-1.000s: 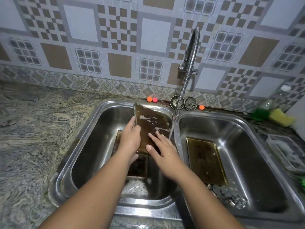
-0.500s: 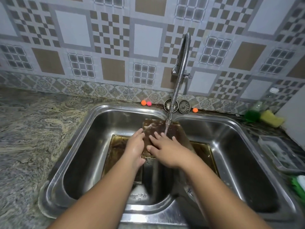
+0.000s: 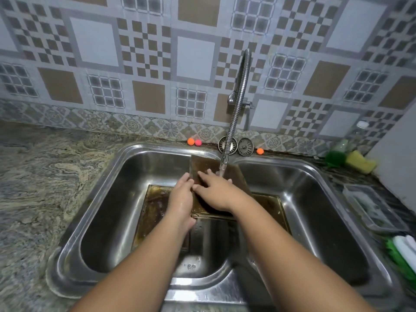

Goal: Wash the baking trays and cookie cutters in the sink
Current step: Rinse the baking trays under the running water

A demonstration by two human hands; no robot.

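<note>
The left hand (image 3: 181, 199) has its grip closed on the left edge of a tray (image 3: 203, 167), propping it tilted over the divider of the sink (image 3: 126, 167), probably so water can sheet off. The right hand (image 3: 216, 192) grips nothing; it lies flat and open on the tray's face, likely rubbing it. Just beyond its fingertips the tap (image 3: 236, 104) pours onto the tray. Beneath lie two more trays (image 3: 153, 212), one per basin. On the desk, far right, sits a sponge (image 3: 360, 162).

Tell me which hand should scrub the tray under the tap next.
Right. The right hand already lies flat on the tray beside the water stream, while the left hand grips the tray's left edge, steadying it.
</note>
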